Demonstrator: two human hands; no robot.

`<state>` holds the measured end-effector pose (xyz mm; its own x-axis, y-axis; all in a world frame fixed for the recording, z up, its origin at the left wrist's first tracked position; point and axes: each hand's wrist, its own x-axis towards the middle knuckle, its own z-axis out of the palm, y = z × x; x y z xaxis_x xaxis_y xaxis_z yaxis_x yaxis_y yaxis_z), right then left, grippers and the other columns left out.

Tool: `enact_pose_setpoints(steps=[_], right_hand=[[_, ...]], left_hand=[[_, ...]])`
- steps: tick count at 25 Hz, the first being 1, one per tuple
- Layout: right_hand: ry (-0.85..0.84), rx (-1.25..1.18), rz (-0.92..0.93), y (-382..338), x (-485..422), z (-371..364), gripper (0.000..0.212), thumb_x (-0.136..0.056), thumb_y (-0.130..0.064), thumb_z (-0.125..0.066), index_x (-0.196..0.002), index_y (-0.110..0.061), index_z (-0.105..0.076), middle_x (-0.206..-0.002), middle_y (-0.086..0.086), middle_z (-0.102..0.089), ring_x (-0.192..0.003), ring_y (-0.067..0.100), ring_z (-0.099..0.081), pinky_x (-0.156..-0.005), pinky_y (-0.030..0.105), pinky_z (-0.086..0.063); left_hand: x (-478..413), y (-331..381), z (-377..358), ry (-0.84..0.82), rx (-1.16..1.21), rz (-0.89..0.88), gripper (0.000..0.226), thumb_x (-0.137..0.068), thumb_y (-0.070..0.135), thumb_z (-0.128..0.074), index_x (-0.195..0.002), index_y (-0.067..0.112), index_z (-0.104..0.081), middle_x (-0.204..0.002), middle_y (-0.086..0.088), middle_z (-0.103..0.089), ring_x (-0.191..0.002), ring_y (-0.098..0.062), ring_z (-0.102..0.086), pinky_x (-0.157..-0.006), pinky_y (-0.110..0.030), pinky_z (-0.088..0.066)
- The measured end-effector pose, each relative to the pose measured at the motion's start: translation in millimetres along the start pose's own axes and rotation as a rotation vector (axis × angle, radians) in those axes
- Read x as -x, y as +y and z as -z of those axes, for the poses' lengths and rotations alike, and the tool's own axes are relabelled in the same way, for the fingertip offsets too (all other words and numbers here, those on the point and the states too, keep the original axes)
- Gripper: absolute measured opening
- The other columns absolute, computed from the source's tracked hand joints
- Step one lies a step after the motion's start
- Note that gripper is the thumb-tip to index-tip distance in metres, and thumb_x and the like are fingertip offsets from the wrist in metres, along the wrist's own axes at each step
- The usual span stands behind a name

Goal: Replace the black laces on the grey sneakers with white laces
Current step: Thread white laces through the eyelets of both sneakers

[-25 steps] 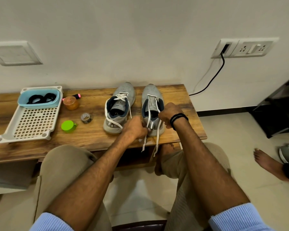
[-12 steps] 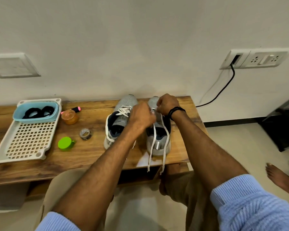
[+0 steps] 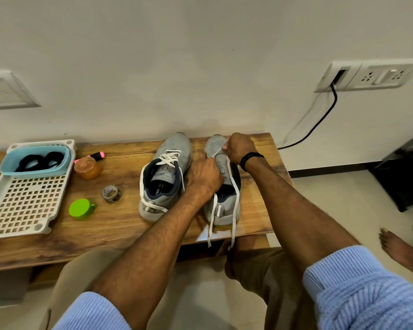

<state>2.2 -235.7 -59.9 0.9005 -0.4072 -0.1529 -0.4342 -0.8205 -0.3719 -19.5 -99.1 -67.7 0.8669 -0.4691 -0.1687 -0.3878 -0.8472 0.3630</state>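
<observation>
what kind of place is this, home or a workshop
Most likely a room in a home: a low wooden bench against a plain wall, a wall socket panel with a cable plugged in, and bare feet on tiled floor.

left hand (image 3: 204, 178): fist closed, knuckles up, fingers pinched shut | right hand (image 3: 240, 147): just ahead of the left, fingers pinched closed, thumb side facing left | both forearms bare, extended forward, converging
</observation>
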Motion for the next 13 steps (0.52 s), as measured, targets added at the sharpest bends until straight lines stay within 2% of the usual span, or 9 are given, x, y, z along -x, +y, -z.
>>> enact_pose_setpoints(steps=[2,4,7,9,11,13], right_hand=[[0.03,0.031,0.087,-1.7,3.4,-2.2,0.011,-0.097,-0.01,-0.056,-0.104,-0.006,-0.064,-0.109,0.011,-0.069,-0.103,0.028,-0.063,-0.074,0.027,-0.041],[0.04,-0.007,0.125,-1.0,6.0,-1.6,0.014,-0.095,-0.003,-0.053,-0.106,-0.007,-0.06,-0.107,0.01,-0.068,-0.098,0.027,-0.062,-0.073,0.028,-0.042],[-0.12,0.017,0.069,8.0,4.8,12.7,0.017,-0.092,-0.02,-0.067,-0.1,-0.006,-0.069,-0.099,0.007,-0.069,-0.093,0.023,-0.063,-0.076,0.03,-0.049],[-0.216,0.089,0.031,16.9,3.4,14.5,0.02,-0.089,-0.021,-0.07,-0.101,-0.005,-0.072,-0.104,0.009,-0.071,-0.098,0.025,-0.066,-0.084,0.032,-0.052],[-0.163,0.022,0.036,22.2,6.8,11.5,0.014,-0.089,-0.019,-0.07,-0.099,-0.009,-0.071,-0.108,0.007,-0.07,-0.101,0.023,-0.063,-0.081,0.027,-0.046],[-0.107,-0.124,0.041,23.9,9.1,7.2,0.006,-0.087,-0.018,-0.073,-0.091,-0.017,-0.068,-0.104,0.003,-0.068,-0.095,0.017,-0.059,-0.076,0.023,-0.039]], left_hand=[[-0.2,-2.2,0.4,-0.005,-0.006,-0.001,0.026,-0.09,0.014,-0.061,-0.114,0.002,-0.064,-0.137,-0.015,-0.042,-0.104,-0.036,-0.06,-0.086,-0.04,-0.054],[-2.2,-4.9,0.1,-0.013,0.015,0.019,0.026,-0.092,0.016,-0.06,-0.114,0.003,-0.064,-0.135,-0.016,-0.043,-0.104,-0.036,-0.06,-0.086,-0.04,-0.052],[-1.1,-7.3,-1.4,0.02,0.109,0.069,0.029,-0.094,0.021,-0.059,-0.115,0.002,-0.064,-0.136,-0.016,-0.042,-0.105,-0.038,-0.06,-0.089,-0.041,-0.051],[1.7,-7.7,-4.4,0.069,0.113,0.058,0.027,-0.095,0.021,-0.058,-0.112,0.0,-0.064,-0.137,-0.016,-0.042,-0.102,-0.035,-0.061,-0.086,-0.039,-0.051],[1.9,-8.1,-8.0,0.094,0.114,0.036,0.027,-0.095,0.021,-0.057,-0.111,0.0,-0.064,-0.136,-0.016,-0.042,-0.101,-0.033,-0.061,-0.086,-0.038,-0.051],[1.5,-8.4,-8.3,0.098,0.13,0.029,0.028,-0.094,0.021,-0.057,-0.11,0.0,-0.065,-0.135,-0.015,-0.044,-0.102,-0.033,-0.061,-0.088,-0.039,-0.052]])
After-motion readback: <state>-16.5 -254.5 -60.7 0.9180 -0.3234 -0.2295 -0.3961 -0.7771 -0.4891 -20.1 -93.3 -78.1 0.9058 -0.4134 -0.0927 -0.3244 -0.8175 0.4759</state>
